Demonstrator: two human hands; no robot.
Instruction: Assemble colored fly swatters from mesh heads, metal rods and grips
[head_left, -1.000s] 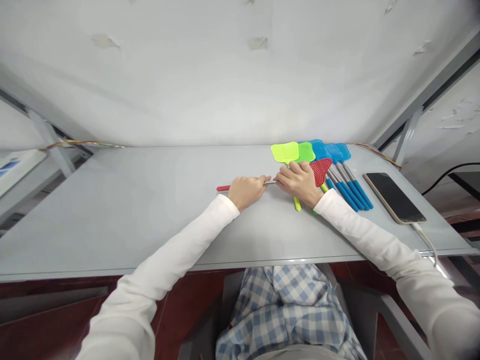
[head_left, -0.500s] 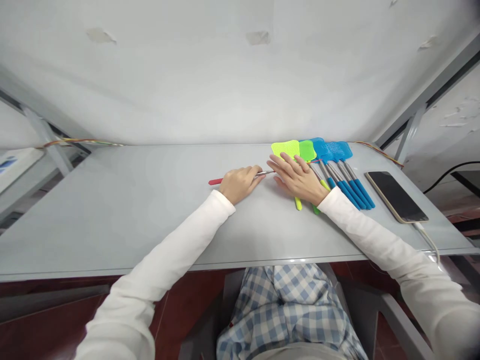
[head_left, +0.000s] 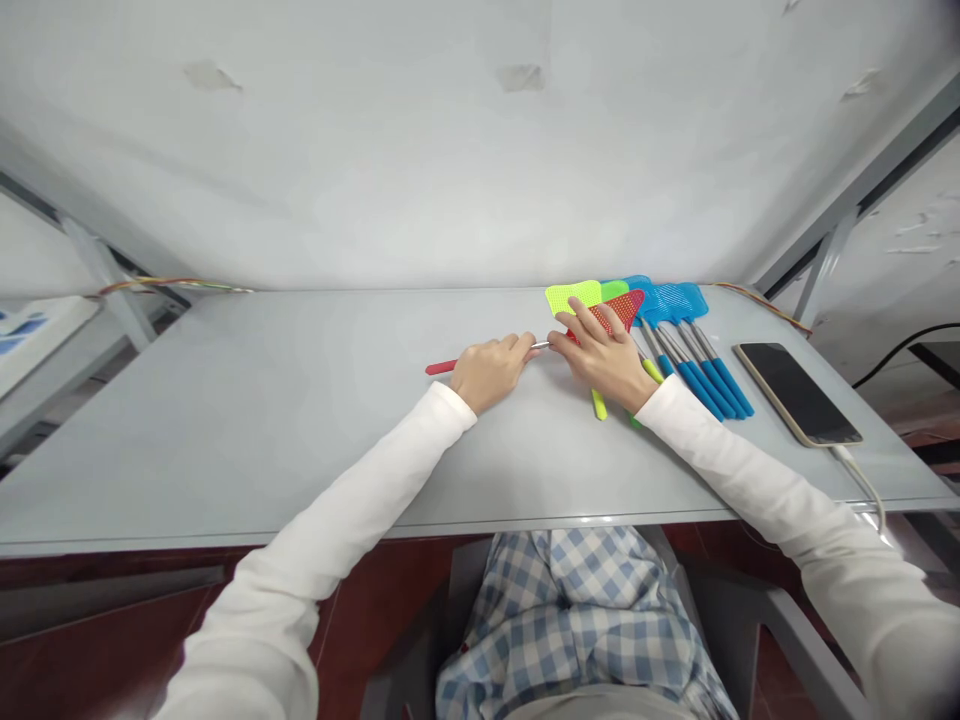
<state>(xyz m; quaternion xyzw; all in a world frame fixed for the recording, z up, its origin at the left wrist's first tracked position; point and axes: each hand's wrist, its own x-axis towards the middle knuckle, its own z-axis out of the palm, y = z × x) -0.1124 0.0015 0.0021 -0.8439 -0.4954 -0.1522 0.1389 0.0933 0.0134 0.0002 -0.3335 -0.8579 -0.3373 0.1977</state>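
Observation:
A red fly swatter (head_left: 628, 305) lies crosswise between my hands, its perforated head to the right and its red handle to the left. My left hand (head_left: 491, 373) is closed around the metal rod by the handle. At the neck, my right hand (head_left: 606, 362) grips with thumb and forefinger, the other fingers spread over the red head and hiding part of it. Beneath and behind that hand are a yellow fly swatter (head_left: 571, 297) and a green fly swatter (head_left: 614, 290). Several blue fly swatters (head_left: 679, 300) lie just right of them, handles toward me.
A phone (head_left: 799, 393) with a white cable (head_left: 859, 470) plugged in rests at the right on the grey table (head_left: 247, 420). The white wall (head_left: 375, 150) rises behind the table. Thin coloured wires (head_left: 172, 284) run along the back left corner.
The red head now shows under my right hand, whose thumb and forefinger have closed on the neck. My left hand still holds the rod by the handle.

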